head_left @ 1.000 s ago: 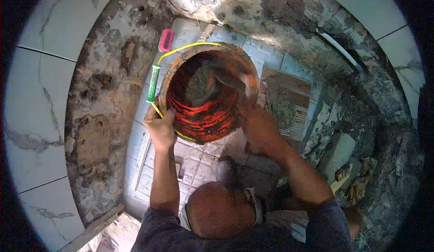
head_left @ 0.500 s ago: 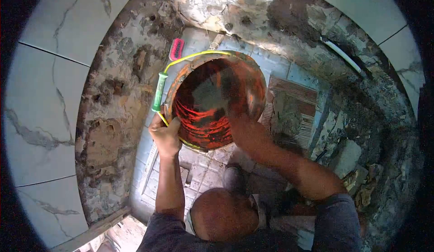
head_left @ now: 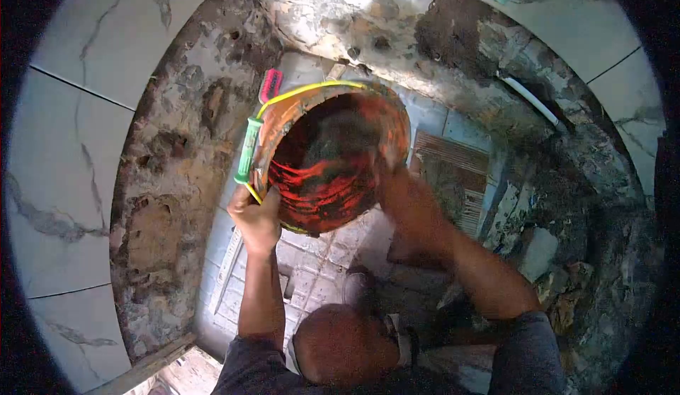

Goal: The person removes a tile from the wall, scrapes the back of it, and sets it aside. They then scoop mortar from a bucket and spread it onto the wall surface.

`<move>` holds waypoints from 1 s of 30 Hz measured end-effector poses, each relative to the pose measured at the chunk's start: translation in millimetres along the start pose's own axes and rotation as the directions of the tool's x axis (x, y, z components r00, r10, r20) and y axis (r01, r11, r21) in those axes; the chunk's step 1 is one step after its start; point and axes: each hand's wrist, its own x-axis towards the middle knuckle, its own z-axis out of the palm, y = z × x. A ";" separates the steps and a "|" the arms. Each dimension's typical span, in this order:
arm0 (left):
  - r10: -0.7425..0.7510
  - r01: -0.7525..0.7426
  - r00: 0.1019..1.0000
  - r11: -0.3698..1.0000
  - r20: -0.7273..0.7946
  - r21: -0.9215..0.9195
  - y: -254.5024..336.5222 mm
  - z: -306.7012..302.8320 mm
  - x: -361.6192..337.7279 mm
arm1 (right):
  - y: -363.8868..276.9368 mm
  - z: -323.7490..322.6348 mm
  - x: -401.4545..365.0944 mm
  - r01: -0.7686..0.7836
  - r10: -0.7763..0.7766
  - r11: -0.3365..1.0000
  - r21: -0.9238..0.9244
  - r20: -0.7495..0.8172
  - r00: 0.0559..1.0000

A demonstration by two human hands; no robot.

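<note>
An orange bucket (head_left: pixel 265 140) with grey smears tilts toward me, its mouth facing up. My left hand (head_left: pixel 256 218) is closed on the bucket's near left rim, thumb inside the wall. The yellow wire handle (head_left: pixel 304 92) lies along the far rim, and its green plastic grip (head_left: pixel 247 150) hangs at the left side. Grey wet mix (head_left: pixel 329 136) shows in the shaded inside, with red-orange streaks on the wall. My right hand (head_left: pixel 407 193) is at the right side of the bucket mouth, smeared by motion; its fingers and anything in them cannot be made out.
A pink brush (head_left: pixel 270 85) lies behind the bucket. To the right is a brown ribbed tile (head_left: pixel 453 155) with grey mix on it. A white pipe (head_left: pixel 531 97) sticks out of the rough wall. Broken rubble (head_left: pixel 567 289) lies at the right.
My right hand has moved from inside the bucket mouth back toward its right edge. The bucket has tilted and shifted slightly left, still in my left hand.
</note>
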 end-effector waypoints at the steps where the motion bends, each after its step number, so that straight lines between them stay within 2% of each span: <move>1: -0.012 0.012 1.000 1.000 0.003 0.003 3.1 0.5 -4.5 | 8.7 10.3 14.8 0.000 -0.004 0.996 0.086 0.042 0.999; 2: 0.011 -0.011 1.000 1.000 -0.007 -0.011 11.0 3.6 -4.4 | 10.3 8.0 24.4 0.001 -0.012 0.986 0.169 0.067 0.998; 5: 0.033 -0.033 0.999 0.999 0.005 -0.017 9.9 -2.2 3.1 | -9.8 -0.7 -7.7 -0.016 0.015 0.986 0.166 0.008 1.000; 6: 0.050 -0.050 0.999 0.999 0.001 -0.009 7.9 -3.7 3.7 | -17.1 -30.2 -16.4 0.024 -0.036 0.997 0.069 0.187 0.982; 7: 0.066 -0.066 0.998 0.998 0.003 0.000 6.1 -4.8 4.1 | -17.0 -31.0 -8.6 0.024 -0.036 0.998 0.066 0.182 0.983; 8: 0.075 -0.074 0.997 0.994 0.000 0.083 9.2 -6.2 2.5 | -15.6 -30.5 1.1 -0.021 0.018 0.998 0.056 0.050 0.999; 9: 0.063 -0.063 0.998 0.994 0.001 0.087 11.2 -4.3 0.9 | -15.3 -26.5 4.1 -0.067 0.071 0.996 0.053 -0.073 0.995; 11: 0.052 -0.055 0.997 0.998 -0.052 -0.044 17.8 2.2 1.8 | -12.3 -19.1 -1.6 -0.012 0.013 0.992 0.123 -0.010 1.000; 13: 0.072 -0.076 0.996 0.993 -0.054 -0.087 24.0 3.5 6.0 | -12.7 -18.5 -1.7 0.052 -0.055 0.983 0.173 0.012 0.998; 15: 0.113 -0.113 0.989 0.994 -0.094 0.003 25.2 4.0 5.4 | -23.6 -18.2 -10.3 -0.052 0.042 0.997 0.061 0.152 0.987; 16: 0.133 -0.129 0.985 0.990 -0.107 0.049 24.3 4.8 6.8 | -23.5 -22.8 -11.1 -0.087 0.070 0.983 0.165 0.108 0.992; 17: 0.125 -0.120 0.987 0.991 -0.105 0.052 23.5 5.0 5.7 | -20.6 -23.0 -4.6 -0.090 0.071 0.982 0.167 0.116 0.991; 19: 0.156 -0.152 0.986 0.986 -0.063 0.067 27.8 2.4 0.2 | -16.8 -20.7 6.6 -0.027 0.059 0.968 0.250 -0.122 0.991; 20: 0.169 -0.155 0.980 0.980 -0.107 0.128 36.9 6.9 0.5 | -19.2 -16.1 2.1 -0.022 0.057 0.968 0.249 -0.135 0.989; 22: 0.197 -0.189 0.972 0.979 -0.131 0.069 31.1 9.2 7.3 | -21.7 -5.5 -11.6 -0.037 0.034 0.983 0.178 0.021 0.999; 25: 0.145 -0.144 0.980 0.989 -0.135 0.017 28.8 5.6 4.0 | -17.7 -4.5 -3.8 -0.119 0.113 0.976 0.180 0.042 0.993; 26: 0.157 -0.145 0.979 0.985 -0.133 0.093 33.9 5.0 -0.4 | -15.3 -1.4 -0.2 -0.123 0.114 0.975 0.186 0.059 0.992; 27: 0.170 -0.147 0.977 0.974 -0.128 0.171 37.6 3.9 -4.3 | -12.4 0.3 6.5 -0.094 0.110 0.963 0.252 -0.049 0.993; 28: 0.193 -0.194 0.969 0.981 -0.151 0.011 29.8 7.8 -2.5 | -10.4 -2.2 13.0 -0.051 0.109 0.951 0.306 -0.177 0.978; 29: 0.204 -0.206 0.967 0.979 -0.149 0.007 33.6 8.2 -0.6 | -15.3 -7.0 8.2 -0.049 0.111 0.951 0.305 -0.190 0.976; 30: 0.254 -0.242 0.954 0.966 -0.161 0.089 37.6 10.4 1.1 | -23.0 -15.2 -1.0 -0.061 0.088 0.965 0.257 -0.098 0.991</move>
